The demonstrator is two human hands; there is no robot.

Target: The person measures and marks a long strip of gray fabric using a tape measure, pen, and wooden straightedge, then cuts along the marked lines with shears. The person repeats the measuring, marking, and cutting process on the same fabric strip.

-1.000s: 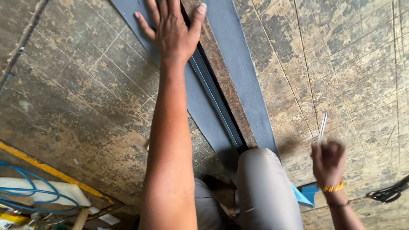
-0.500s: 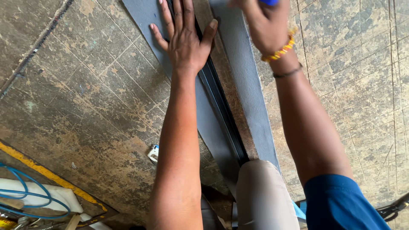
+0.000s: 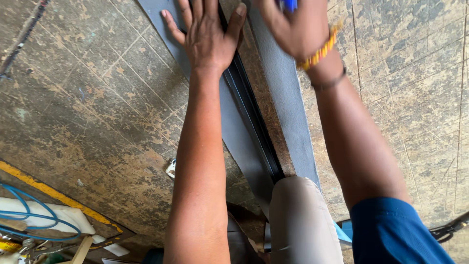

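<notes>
My left hand (image 3: 207, 34) lies flat, fingers spread, pressing on a long grey strip (image 3: 239, 142) and a black metal rail (image 3: 251, 112) that run across the worn floor. My right hand (image 3: 293, 27) is at the top edge beside it, closed around a blue pen-like tool (image 3: 288, 5) whose tip is cut off by the frame. An orange bead bracelet (image 3: 320, 49) circles that wrist. A second grey strip (image 3: 288, 107) lies to the right of the rail. My knee (image 3: 300, 220) in beige trousers rests on the near end of the strips.
Worn, stained board flooring (image 3: 97, 107) surrounds the strips. A yellow-edged drop sits at lower left with blue cable (image 3: 34, 215), white foam and scraps. A small metal piece (image 3: 171, 168) lies by my left forearm. A black cable (image 3: 452, 230) shows at the lower right.
My right hand has swung from low at the right, holding the tool, up to the top of the strips beside my left hand. The left hand stays pressed down.
</notes>
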